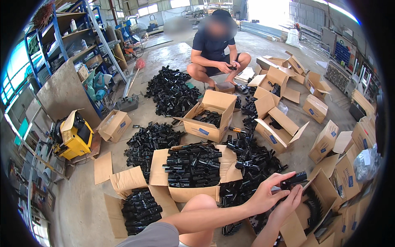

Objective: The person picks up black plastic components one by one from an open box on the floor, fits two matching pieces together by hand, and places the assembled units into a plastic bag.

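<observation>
Both my hands are at the lower right, closed on one short black tubular part (pixel 298 179). My left hand (pixel 265 193) reaches across from the left, its fingers along the upper side of the part. My right hand (pixel 290 201) grips it from below. Exactly where the fingertips press is partly hidden. Just beneath lies an open cardboard box (pixel 325 193) with black parts inside. Left of my hands, a pile of loose black parts (pixel 251 160) spreads over the floor. An open carton (pixel 193 194) full of stacked black parts stands before my knee.
Another person (pixel 216 49) squats across from me, holding a small black part. More black heaps (pixel 170 92) and a half-filled carton (pixel 205 131) lie between us. Several cartons (pixel 316 108) crowd the right side. At left are a yellow machine (pixel 74 136) and blue shelving (pixel 61 41).
</observation>
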{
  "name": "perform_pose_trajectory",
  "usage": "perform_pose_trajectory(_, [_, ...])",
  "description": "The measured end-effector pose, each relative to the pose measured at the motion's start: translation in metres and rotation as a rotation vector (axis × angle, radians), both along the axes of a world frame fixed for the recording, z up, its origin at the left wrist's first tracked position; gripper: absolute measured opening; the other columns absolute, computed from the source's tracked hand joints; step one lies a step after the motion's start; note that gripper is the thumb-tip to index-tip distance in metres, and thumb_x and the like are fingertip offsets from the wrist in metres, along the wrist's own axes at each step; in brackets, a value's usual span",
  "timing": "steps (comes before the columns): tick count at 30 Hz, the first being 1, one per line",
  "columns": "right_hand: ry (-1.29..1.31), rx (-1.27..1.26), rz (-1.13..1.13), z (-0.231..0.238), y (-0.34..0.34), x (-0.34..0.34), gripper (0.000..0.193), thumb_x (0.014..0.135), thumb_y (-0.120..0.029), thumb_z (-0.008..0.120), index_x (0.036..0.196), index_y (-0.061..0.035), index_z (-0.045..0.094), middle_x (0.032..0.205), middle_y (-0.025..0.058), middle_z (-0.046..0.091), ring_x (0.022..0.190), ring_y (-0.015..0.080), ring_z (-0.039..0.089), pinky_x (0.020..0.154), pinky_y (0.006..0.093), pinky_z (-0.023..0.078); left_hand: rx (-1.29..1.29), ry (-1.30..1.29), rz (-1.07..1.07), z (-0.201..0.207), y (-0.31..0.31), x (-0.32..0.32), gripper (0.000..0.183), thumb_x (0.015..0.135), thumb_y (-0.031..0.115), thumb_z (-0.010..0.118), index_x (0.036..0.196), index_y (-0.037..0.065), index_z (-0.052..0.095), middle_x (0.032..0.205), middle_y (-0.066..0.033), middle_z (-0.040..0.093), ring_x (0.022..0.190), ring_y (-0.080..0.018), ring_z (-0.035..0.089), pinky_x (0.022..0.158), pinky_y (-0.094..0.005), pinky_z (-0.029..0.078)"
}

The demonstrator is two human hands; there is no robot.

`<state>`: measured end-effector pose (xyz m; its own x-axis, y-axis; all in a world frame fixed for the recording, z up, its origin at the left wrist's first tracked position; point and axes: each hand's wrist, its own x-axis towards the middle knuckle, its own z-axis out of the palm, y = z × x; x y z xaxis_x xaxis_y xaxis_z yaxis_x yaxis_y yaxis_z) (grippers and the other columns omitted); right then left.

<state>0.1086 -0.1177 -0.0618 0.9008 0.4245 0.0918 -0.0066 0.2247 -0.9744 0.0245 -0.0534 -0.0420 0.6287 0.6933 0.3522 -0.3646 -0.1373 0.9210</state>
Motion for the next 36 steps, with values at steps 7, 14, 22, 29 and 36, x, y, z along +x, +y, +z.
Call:
perform_pose_trajectory(7, [-0.086,0.108,0.082,-0.007,-0.010,0.007,0.032,0.110,-0.029,0.047,0.126,-0.0027,0.055,0.121,0.0073,0.058,0.109,0.0153,0.057,0.093,0.0297,0.045,-0.012,-0.006,-0.024,0.008,-0.003,0.001,0.060,0.092,0.001,0.069,0.149,0.011,0.053,0.126,-0.0059,0.059,0.107,-0.0112,0.056,0.085,-0.0233,0.049])
perform_pose_trajectory(14, [-0.030,0.139,-0.052,0.001,0.002,-0.007,0.031,0.111,-0.030,0.044,0.120,-0.0022,0.054,0.111,0.0038,0.059,0.103,0.0133,0.057,0.087,0.0290,0.048,0.003,0.044,-0.017,0.013,-0.005,-0.002,0.059,0.093,0.001,0.069,0.149,0.011,0.053,0.126,-0.0057,0.061,0.107,-0.0105,0.057,0.086,-0.0240,0.046])
perform_pose_trajectory(22, [-0.001,0.064,-0.019,-0.004,-0.005,-0.005,0.031,0.111,-0.029,0.043,0.122,-0.0029,0.055,0.114,0.0063,0.058,0.105,0.0154,0.056,0.090,0.0308,0.046,0.053,0.058,-0.031,0.008,-0.005,0.001,0.059,0.092,0.000,0.069,0.148,0.012,0.055,0.124,-0.0046,0.060,0.103,-0.0109,0.058,0.077,-0.0225,0.048])
perform_pose_trajectory(29, [-0.108,0.026,0.242,-0.007,-0.055,0.047,0.045,0.101,-0.021,0.064,0.139,0.0001,0.052,0.122,0.0122,0.063,0.100,0.0154,0.064,0.077,0.0268,0.053,0.217,0.223,-0.194,0.016,0.013,-0.006,0.063,0.087,-0.002,0.072,0.146,0.016,0.058,0.115,-0.0084,0.061,0.101,-0.0170,0.062,0.080,-0.0293,0.051])
perform_pose_trajectory(36, [0.073,0.034,0.422,-0.008,-0.090,0.067,0.038,0.096,-0.013,0.070,0.127,0.0055,0.060,0.115,0.0140,0.067,0.095,0.0178,0.069,0.075,0.0275,0.060,0.439,0.267,-0.353,0.007,0.016,-0.004,0.067,0.083,-0.001,0.075,0.146,0.014,0.057,0.115,-0.0121,0.063,0.101,-0.0291,0.064,0.087,-0.0390,0.053])
